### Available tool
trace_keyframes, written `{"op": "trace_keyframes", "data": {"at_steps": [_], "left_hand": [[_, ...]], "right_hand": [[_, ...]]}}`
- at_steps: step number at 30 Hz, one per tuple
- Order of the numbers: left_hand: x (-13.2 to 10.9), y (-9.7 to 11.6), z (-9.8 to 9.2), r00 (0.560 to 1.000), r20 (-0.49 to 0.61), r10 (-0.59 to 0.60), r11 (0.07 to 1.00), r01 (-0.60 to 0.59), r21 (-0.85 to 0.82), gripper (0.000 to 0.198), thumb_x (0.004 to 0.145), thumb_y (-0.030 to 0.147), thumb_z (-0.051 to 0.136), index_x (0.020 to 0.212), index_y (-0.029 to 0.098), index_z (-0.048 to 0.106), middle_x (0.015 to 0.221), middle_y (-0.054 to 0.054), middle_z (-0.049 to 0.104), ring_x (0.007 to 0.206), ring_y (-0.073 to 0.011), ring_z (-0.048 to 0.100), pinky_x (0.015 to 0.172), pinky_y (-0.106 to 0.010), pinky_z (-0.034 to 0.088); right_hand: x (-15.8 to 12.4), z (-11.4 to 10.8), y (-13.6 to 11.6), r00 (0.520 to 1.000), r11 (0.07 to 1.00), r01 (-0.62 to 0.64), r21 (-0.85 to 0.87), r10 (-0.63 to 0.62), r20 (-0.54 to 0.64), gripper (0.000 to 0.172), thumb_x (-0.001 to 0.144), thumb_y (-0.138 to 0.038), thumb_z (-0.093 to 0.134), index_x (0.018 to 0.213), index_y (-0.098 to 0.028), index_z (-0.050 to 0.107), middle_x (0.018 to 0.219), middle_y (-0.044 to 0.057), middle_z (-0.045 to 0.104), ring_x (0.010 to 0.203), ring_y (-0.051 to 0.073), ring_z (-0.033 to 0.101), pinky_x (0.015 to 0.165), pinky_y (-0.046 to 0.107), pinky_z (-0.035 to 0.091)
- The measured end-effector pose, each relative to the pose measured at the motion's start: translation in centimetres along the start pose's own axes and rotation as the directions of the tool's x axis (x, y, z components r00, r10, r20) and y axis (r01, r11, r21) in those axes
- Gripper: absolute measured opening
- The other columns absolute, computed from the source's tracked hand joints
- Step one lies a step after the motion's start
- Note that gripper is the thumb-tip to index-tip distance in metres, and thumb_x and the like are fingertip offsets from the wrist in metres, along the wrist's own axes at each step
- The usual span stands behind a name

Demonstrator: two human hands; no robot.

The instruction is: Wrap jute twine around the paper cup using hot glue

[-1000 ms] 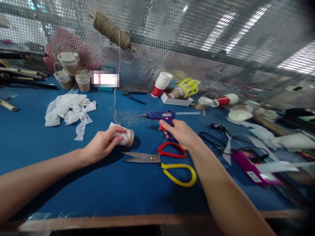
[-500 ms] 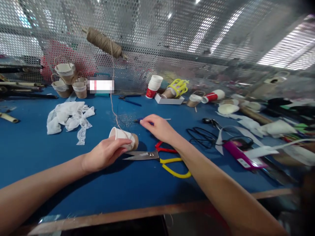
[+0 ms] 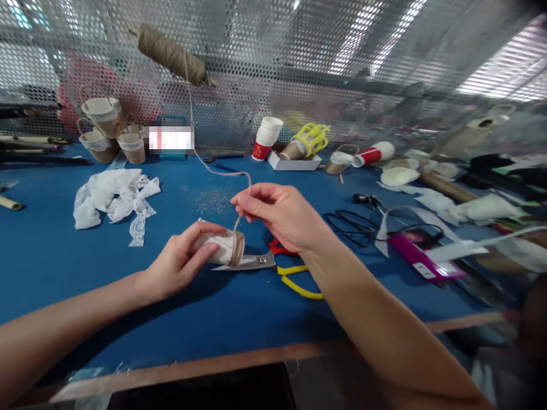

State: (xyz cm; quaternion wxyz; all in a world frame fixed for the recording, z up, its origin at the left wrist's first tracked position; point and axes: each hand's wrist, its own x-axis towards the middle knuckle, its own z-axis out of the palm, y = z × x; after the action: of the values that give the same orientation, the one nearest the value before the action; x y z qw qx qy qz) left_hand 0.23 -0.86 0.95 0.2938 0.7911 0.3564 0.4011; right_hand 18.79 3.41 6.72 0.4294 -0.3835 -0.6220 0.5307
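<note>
My left hand (image 3: 182, 259) is closed round a white paper cup (image 3: 217, 247) that lies on its side in the air, its base end towards the right. Brown twine (image 3: 238, 249) is wound in a band about that end. Between thumb and fingertips, my right hand (image 3: 273, 213) pinches the strand just above the cup. From there the strand loops up to a spool of twine (image 3: 168, 54) mounted on a rod by the mesh. Large scissors (image 3: 256, 262) with red and yellow handles lie partly open beneath my hands; my right forearm hides some of the handles.
White lace (image 3: 113, 196) is heaped at left, below several twine-wrapped cups (image 3: 102, 117). Stacked cups (image 3: 267, 139) and a white box (image 3: 294, 163) stand at the back. On the right are a black cable (image 3: 350, 228) and a purple box-shaped thing (image 3: 421, 259).
My right hand has moved up and left to hold the twine beside the cup. The cup has turned in my left hand, its wound end now facing more to the right.
</note>
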Motion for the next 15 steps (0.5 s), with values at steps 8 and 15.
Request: {"op": "trace_keyframes", "data": {"at_steps": [8,15], "left_hand": [[0.1,0.6,0.4,0.985,0.036,-0.170,0.956,0.174,-0.236,0.022,0.088,0.027,0.043,0.104,0.014,0.051,0.091,-0.005,0.063,0.071,-0.0096,0.057,0.062,-0.017,0.047],[-0.2,0.6,0.3,0.996,0.056,-0.076,0.985,0.084,-0.153,0.021,0.089,0.025,0.043,0.106,0.017,0.051,0.095,-0.005,0.062,0.076,-0.0113,0.058,0.064,-0.019,0.046]], "right_hand": [[-0.1,-0.6,0.8,0.988,0.993,0.066,-0.101,-0.079,-0.131,0.018,0.066,-0.034,0.070,0.069,-0.017,0.066,0.064,-0.001,0.062,0.057,0.008,0.049,0.058,0.024,0.041],[-0.1,-0.6,1.3,0.992,0.974,0.027,-0.224,-0.054,-0.116,0.021,0.067,-0.036,0.068,0.069,-0.016,0.066,0.063,0.000,0.062,0.057,0.009,0.049,0.058,0.024,0.042]]}}
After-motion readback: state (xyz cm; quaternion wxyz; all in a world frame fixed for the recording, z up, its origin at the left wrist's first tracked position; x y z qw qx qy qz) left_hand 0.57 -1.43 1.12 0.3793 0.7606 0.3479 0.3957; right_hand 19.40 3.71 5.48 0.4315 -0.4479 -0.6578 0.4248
